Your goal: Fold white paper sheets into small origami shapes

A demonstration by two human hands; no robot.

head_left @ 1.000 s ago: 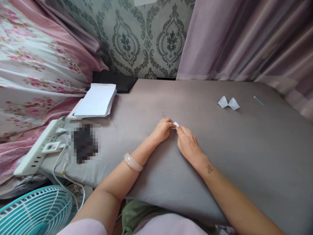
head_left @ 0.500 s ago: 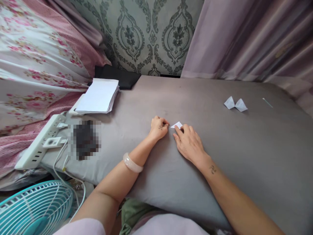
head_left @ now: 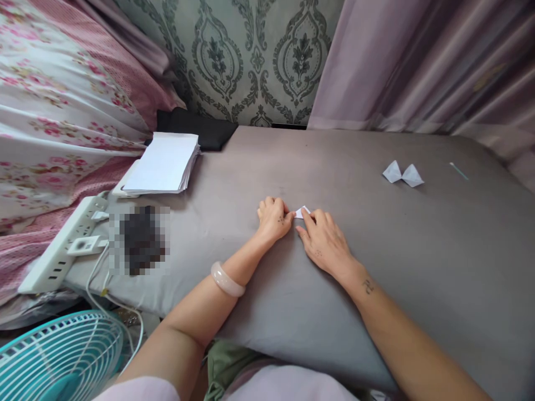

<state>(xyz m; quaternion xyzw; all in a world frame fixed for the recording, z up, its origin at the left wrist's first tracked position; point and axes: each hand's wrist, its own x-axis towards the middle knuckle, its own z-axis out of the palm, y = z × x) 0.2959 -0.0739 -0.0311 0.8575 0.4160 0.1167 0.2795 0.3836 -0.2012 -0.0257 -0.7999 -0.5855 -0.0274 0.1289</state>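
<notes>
A small folded piece of white paper [head_left: 301,212] lies on the grey sheet between my two hands. My left hand [head_left: 275,218] is closed, fingers curled, and its thumb meets the left tip of the paper. My right hand [head_left: 328,240] lies over the right part of the paper, its fingers stretched forward and the index fingertip on the paper. Its thumb stands apart, on the near side. The fingers hide part of the paper. Farther right sits a white folded paper shape [head_left: 402,174] with two pointed lobes.
A stack of white paper [head_left: 162,162] lies at the back left, before a black flat item [head_left: 196,131]. A power strip [head_left: 67,245] with plugs and cables runs along the left edge. A turquoise fan [head_left: 62,356] stands below. A thin cotton swab [head_left: 459,171] lies far right.
My left hand has moved slightly right, and its thumb now touches the paper's left tip, where there was a small gap. My right hand stays almost in place. The view has shifted a little.
</notes>
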